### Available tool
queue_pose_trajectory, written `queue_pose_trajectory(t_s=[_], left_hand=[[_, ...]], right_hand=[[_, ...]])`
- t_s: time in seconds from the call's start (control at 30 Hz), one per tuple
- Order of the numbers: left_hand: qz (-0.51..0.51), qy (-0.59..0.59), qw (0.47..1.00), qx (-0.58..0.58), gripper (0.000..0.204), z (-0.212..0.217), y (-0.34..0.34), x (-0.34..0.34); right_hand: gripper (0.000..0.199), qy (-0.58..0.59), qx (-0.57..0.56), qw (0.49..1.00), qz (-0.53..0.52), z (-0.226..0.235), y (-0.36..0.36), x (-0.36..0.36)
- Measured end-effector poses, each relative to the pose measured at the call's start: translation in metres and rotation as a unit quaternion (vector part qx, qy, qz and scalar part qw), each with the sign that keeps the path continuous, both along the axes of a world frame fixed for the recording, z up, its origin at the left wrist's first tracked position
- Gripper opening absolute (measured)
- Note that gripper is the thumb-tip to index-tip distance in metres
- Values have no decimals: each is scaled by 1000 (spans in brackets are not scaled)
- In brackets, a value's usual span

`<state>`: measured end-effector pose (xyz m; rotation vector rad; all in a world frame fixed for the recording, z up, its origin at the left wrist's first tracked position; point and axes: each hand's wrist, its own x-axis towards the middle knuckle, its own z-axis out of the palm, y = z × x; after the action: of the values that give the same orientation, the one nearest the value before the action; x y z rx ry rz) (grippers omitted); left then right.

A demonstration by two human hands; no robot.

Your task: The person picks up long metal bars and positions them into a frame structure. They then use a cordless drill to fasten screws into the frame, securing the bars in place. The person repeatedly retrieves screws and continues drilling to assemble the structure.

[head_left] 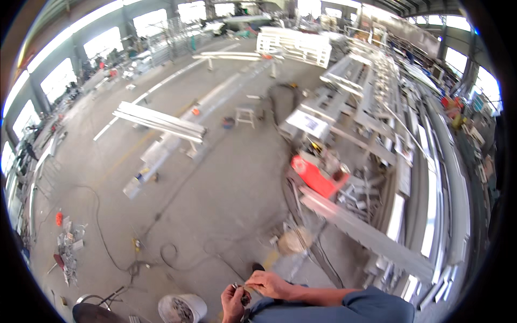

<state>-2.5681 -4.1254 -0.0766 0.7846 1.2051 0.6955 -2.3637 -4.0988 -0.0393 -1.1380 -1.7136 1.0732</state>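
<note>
My left hand (232, 304) is at the bottom centre, its fingers closed round a small dark metal part (245, 297) whose kind I cannot make out. Right beside it, my right hand (265, 283) has its thumb and fingers pinched together near the top of that part. Whatever the pinch holds is too small to name. Just left of my hands stands a white bucket (200, 306) with grey metal pieces inside. Past my right hand, the dark tip of a shoe (258, 266) shows on the floor.
Cables (105, 253) loop over the concrete floor ahead. To the right, a long metal bar (366, 231) lies beside a red container (315, 177) and stacked metal profiles (431, 204). White bars (161, 119) rest on supports farther off. Scrap (69, 247) lies at the left.
</note>
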Motion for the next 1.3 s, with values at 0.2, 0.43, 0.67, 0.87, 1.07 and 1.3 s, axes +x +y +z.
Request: queue_pose_trajectory(t_s=[0.2, 0.43, 0.67, 0.87, 1.07, 1.3], left_hand=[[-29, 175, 951, 254, 26, 80, 176, 23], [-103, 125, 968, 192, 34, 67, 347, 49], [-340, 192, 832, 394, 42, -59, 576, 47], [-469, 210, 824, 238, 46, 79, 748, 124], [-480, 163, 795, 334, 35, 28, 893, 183], [-462, 188, 768, 402, 44, -2, 1055, 282]], right_hand=[[32, -42, -137, 987, 76, 52, 171, 17], [26, -151, -183, 964, 117, 8, 354, 40], [22, -125, -229, 963, 60, -26, 534, 72], [24, -137, -147, 979, -48, 19, 662, 121], [22, -89, -270, 954, -95, 43, 780, 172], [24, -90, -222, 969, -61, 11, 941, 286]])
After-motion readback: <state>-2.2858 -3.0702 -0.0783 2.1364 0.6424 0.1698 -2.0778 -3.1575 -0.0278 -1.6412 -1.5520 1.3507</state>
